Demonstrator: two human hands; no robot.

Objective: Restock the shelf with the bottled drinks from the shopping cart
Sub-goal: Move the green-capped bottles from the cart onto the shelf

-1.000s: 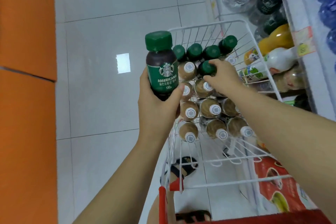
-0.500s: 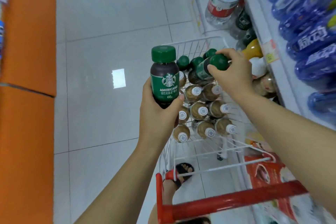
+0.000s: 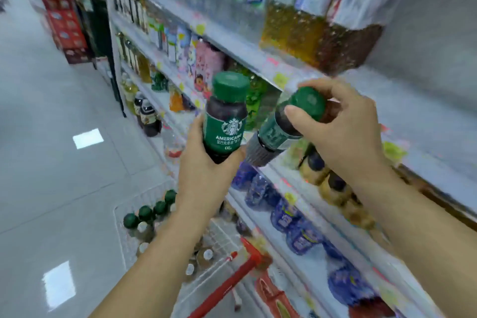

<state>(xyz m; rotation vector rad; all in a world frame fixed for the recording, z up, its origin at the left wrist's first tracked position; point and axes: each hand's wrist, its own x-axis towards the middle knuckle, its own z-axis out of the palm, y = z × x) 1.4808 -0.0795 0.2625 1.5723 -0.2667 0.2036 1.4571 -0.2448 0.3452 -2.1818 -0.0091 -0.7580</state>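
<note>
Left hand (image 3: 204,175) grips upright green-capped dark Americano coffee bottle (image 3: 225,119); right hand (image 3: 343,129) grasps tilted second green-capped coffee bottle (image 3: 281,126) by cap, before blurred white shelf (image 3: 260,59).

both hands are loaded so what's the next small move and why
Probably turn the tilted green-capped dark coffee bottle in the right hand upright and set it on the white shelf; the left hand holds the matching bottle upright.

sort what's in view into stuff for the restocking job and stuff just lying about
Job: upright green-capped dark coffee bottle in left hand; tilted green-capped dark bottle in right hand; white wire shopping cart; white store shelf.
Lying about: blue plastic bottles; red stacked boxes.
</note>
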